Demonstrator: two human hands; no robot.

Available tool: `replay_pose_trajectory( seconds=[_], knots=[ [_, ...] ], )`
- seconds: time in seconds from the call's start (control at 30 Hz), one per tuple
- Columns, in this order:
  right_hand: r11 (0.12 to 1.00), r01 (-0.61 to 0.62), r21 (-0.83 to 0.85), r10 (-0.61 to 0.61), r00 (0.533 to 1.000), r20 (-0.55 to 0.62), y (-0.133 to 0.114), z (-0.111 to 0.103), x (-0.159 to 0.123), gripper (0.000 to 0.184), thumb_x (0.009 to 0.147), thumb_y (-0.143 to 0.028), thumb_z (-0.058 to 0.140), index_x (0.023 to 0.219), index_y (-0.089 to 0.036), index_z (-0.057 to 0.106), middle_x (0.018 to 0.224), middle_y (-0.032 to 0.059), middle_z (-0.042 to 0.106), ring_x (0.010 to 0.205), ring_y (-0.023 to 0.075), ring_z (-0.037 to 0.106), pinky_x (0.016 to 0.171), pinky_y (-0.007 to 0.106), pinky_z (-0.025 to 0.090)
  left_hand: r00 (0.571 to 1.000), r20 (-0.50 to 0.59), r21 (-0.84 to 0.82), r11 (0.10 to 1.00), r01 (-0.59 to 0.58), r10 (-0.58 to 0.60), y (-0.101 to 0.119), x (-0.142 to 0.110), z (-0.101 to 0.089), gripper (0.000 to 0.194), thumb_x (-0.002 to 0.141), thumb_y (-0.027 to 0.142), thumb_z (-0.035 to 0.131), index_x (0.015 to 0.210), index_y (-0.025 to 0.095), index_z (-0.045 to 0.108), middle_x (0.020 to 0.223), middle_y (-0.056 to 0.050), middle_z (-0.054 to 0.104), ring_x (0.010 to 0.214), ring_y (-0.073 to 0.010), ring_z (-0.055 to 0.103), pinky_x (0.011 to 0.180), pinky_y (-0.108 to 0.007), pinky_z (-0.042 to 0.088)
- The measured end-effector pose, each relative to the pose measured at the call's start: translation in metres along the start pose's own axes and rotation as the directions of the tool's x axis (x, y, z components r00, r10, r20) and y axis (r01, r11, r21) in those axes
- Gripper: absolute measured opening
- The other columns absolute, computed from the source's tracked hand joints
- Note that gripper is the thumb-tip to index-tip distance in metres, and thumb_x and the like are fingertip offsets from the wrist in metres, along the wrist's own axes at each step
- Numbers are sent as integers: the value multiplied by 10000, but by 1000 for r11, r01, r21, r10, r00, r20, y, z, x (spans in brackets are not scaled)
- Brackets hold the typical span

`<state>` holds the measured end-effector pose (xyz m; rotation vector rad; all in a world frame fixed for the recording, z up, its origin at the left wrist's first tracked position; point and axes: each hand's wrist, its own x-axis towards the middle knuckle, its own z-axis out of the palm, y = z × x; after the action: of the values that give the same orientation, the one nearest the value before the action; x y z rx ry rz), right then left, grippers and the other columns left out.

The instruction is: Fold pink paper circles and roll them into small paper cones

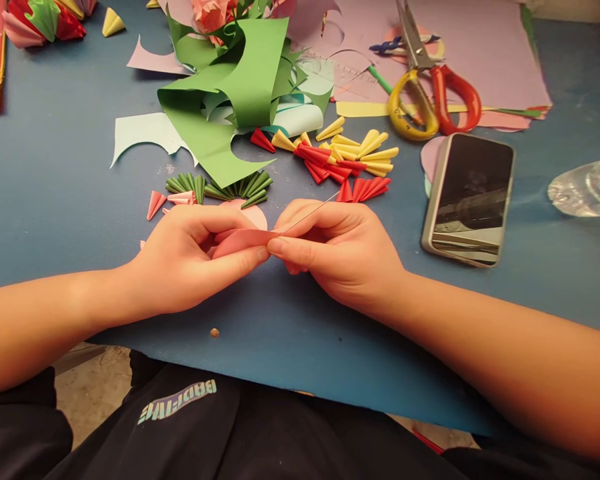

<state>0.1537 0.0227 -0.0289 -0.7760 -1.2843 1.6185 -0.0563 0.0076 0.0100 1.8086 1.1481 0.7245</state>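
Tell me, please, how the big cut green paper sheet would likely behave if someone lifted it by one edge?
The green paper sheet would probably flop and sag, since it already curls in loose loops. It looks thin, so likely very light. Its cut-out notches might tear or snag on the folded cones nearby.

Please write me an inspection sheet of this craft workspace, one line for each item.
Surface: blue table, scuffed.
Job's things: pink paper piece pinched by left hand and right hand; thin wire at the right hand.
Clutter: green paper scraps, red and yellow cones, green cones, scissors, phone, plastic bottle.
Grippers: both hands closed on the paper.
Cables: nothing seen.
Surroundings: pink sheet behind.
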Motion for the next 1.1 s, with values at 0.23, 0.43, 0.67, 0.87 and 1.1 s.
replay_pose_trajectory(
  seconds=[0.23, 0.43, 0.67, 0.87, 1.1],
  knots=[
    [997, 69, 17, -70, 997, 37, 3, -1, -1, 134, 785, -133, 889, 723, -209, 799, 686, -6, 722, 630, 115, 636, 561, 253, 532, 998, 22, -12, 998, -59, 59, 1, -1, -1, 121, 918, 191, 720, 814, 173, 780, 670, 7, 638, 619, -116, 515, 560, -259, 401],
    [990, 132, -46, -130, 990, 59, 0, -2, 0, 133, 794, -201, 900, 715, -236, 799, 659, -6, 710, 661, 139, 648, 581, 288, 549, 997, 73, -84, 996, 5, 2, 3, -1, -2, 262, 910, 215, 723, 660, 174, 655, 583, 27, 458, 568, -111, 361, 500, -281, 314],
    [989, 135, -61, -132, 990, 58, 0, -1, -2, 180, 815, -264, 902, 704, -223, 768, 687, 6, 699, 643, 135, 620, 549, 284, 514, 997, 57, -3, 999, -49, 49, 5, -1, -2, 309, 917, 216, 708, 625, 170, 618, 566, 26, 515, 546, -102, 442, 507, -260, 352],
    [992, 122, -15, -121, 991, 58, -1, 1, -2, 204, 828, -246, 898, 693, -198, 752, 668, -1, 665, 631, 121, 598, 563, 271, 498, 972, -2, 170, 958, -229, 233, 5, -1, 0, 268, 928, 159, 685, 661, 155, 687, 648, -16, 710, 588, -106, 579, 585, -249, 440],
    [994, 105, -7, -104, 990, 91, -5, 2, -2, 241, 783, -305, 937, 685, -205, 740, 705, 2, 679, 611, 118, 600, 591, 298, 537, 981, 57, 112, 975, -191, 186, 7, -2, -3, 273, 930, 172, 671, 657, 169, 680, 601, -7, 683, 529, -105, 548, 523, -254, 414]
  ],
)
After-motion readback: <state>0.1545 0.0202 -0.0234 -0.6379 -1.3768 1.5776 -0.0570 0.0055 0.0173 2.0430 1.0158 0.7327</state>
